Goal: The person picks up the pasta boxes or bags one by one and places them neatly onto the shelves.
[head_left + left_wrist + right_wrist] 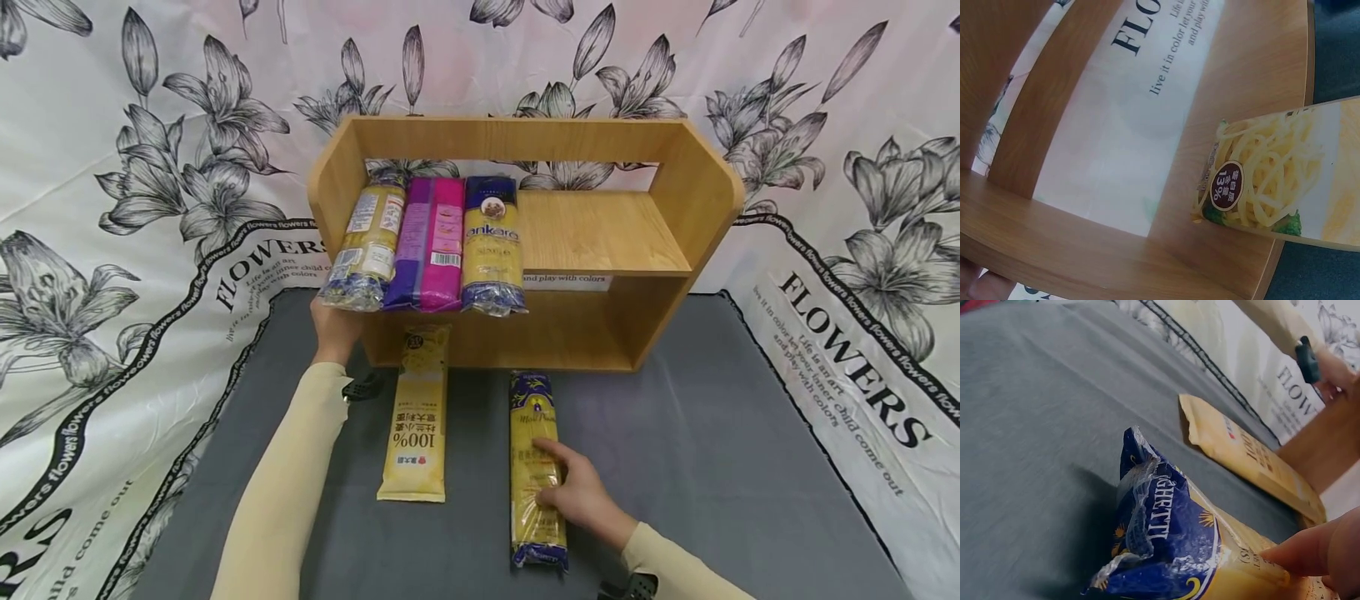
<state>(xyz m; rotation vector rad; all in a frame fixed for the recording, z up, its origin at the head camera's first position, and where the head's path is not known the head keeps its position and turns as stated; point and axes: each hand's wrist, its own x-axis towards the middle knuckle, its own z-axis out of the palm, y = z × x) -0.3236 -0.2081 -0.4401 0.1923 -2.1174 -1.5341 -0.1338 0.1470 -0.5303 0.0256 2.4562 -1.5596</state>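
My left hand (335, 327) grips the left side panel of a wooden shelf (712, 192), just below the packs on its upper board; some fingers are hidden. In the left wrist view, fingertips (988, 287) show at the panel's outer side. My right hand (581, 492) holds a yellow and blue spaghetti pack (534, 521) in front of the shelf, thumb and index finger on its wrapper. The right wrist view shows the pack's crimped blue end (1166, 531) close up. Left of it lies a yellow noodle pack (420, 417), its far end reaching into the lower compartment.
On the upper board lie a yellow and blue pasta pack (367, 242), a pink and purple pack (427, 242) and an Ankara pasta pack (492, 250), side by side. A grey cloth (735, 467) covers the table. Flower-printed fabric (862, 250) hangs behind and at the sides.
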